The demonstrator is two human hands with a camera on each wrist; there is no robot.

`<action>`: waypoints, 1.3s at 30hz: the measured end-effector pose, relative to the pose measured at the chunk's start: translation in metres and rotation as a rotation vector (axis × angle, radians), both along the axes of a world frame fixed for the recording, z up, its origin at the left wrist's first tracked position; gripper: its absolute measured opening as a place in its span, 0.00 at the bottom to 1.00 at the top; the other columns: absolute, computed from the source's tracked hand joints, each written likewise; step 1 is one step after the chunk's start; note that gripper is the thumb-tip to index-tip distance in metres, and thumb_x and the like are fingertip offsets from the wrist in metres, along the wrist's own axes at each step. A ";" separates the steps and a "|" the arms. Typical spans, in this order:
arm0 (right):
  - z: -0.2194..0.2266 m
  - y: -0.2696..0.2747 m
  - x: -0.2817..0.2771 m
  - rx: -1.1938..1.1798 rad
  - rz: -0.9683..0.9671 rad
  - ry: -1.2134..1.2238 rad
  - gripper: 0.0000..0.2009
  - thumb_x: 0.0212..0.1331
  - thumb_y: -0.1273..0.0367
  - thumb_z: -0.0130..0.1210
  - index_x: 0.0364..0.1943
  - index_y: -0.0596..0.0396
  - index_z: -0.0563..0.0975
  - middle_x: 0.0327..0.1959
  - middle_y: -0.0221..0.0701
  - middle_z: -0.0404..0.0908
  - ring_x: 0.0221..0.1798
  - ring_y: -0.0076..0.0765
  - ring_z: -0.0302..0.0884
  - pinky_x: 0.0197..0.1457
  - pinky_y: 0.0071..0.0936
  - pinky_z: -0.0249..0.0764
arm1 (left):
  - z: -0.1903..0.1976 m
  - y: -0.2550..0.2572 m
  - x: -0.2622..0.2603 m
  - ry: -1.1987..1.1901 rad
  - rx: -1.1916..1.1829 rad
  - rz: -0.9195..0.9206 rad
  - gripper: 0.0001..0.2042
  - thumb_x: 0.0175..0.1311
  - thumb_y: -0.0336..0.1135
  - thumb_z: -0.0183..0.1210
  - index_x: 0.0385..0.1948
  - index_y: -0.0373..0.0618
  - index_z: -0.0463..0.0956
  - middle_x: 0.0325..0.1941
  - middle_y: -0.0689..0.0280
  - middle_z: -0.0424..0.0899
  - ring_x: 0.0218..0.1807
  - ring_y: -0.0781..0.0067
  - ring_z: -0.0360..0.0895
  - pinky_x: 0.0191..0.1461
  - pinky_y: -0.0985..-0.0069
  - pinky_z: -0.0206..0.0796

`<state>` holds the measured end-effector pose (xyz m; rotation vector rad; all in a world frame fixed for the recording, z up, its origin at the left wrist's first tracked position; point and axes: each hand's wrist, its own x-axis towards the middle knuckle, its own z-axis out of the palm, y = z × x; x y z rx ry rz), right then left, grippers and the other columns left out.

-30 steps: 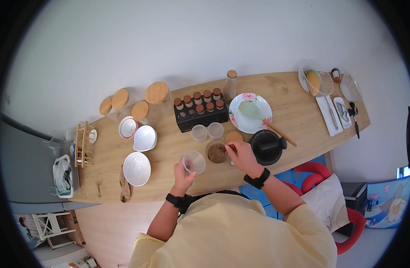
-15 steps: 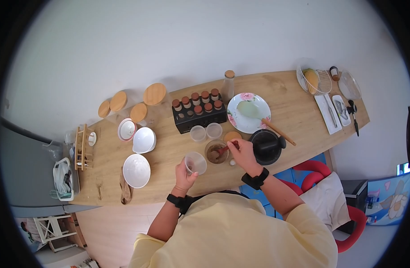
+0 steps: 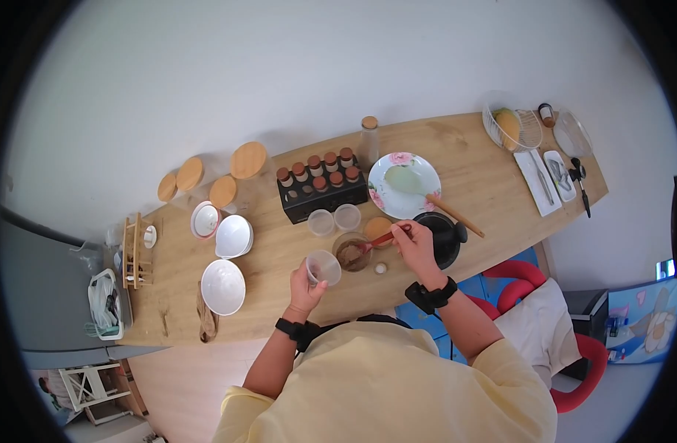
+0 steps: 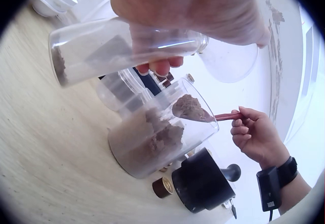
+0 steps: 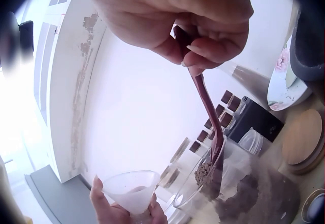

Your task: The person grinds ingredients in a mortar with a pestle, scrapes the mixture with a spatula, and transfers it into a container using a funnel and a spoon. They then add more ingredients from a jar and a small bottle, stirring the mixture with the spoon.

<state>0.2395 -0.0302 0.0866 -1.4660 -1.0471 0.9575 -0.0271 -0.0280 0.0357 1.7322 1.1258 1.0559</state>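
My left hand (image 3: 303,292) grips a small glass bottle (image 4: 96,51) with brown powder at its base. A translucent funnel (image 3: 325,267) sits in the bottle's mouth. The bottle lies well tilted in the left wrist view. My right hand (image 3: 418,251) pinches the handle of a dark red spoon (image 5: 207,102). Its bowl carries a heap of brown powder (image 4: 188,105) just inside the rim of a wide glass jar (image 4: 127,155). More powder lies in this jar, clinging to the wall. The funnel is just left of the jar in the head view.
A round wooden lid (image 3: 378,232), small brown cap (image 4: 162,187) and black mortar (image 3: 447,247) stand near the jar. Behind are two clear cups (image 3: 320,222), a black rack (image 3: 325,204) of capped bottles and a floral plate (image 3: 382,201). White bowls (image 3: 223,286) stand left.
The right hand has moved right and the spoon, earlier lower in the jar, has come up with powder on it. The left hand keeps the bottle and funnel nearly where they were.
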 end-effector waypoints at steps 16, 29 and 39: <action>0.005 -0.010 0.022 -0.138 -0.075 0.396 0.07 0.60 0.69 0.51 0.30 0.57 0.77 0.17 0.24 0.73 0.15 0.15 0.64 0.17 0.13 0.57 | -0.007 0.008 0.005 0.105 0.018 -0.033 0.28 0.47 0.57 0.60 0.36 0.37 0.70 0.24 0.55 0.77 0.26 0.53 0.77 0.31 0.69 0.68; 0.072 -0.019 -0.006 -0.098 0.047 0.483 0.09 0.62 0.66 0.50 0.33 0.58 0.77 0.18 0.23 0.73 0.17 0.14 0.65 0.18 0.12 0.57 | 0.008 -0.001 0.015 -0.192 -0.135 -0.114 0.38 0.48 0.69 0.53 0.40 0.33 0.71 0.30 0.62 0.78 0.33 0.72 0.76 0.37 0.75 0.67; 0.104 -0.028 -0.027 0.091 0.238 0.235 0.08 0.62 0.69 0.50 0.37 0.60 0.76 0.23 0.23 0.74 0.21 0.13 0.66 0.24 0.11 0.62 | 0.042 -0.004 0.027 -0.398 -0.247 -0.064 0.45 0.38 0.80 0.49 0.40 0.39 0.65 0.29 0.64 0.75 0.25 0.77 0.74 0.26 0.80 0.67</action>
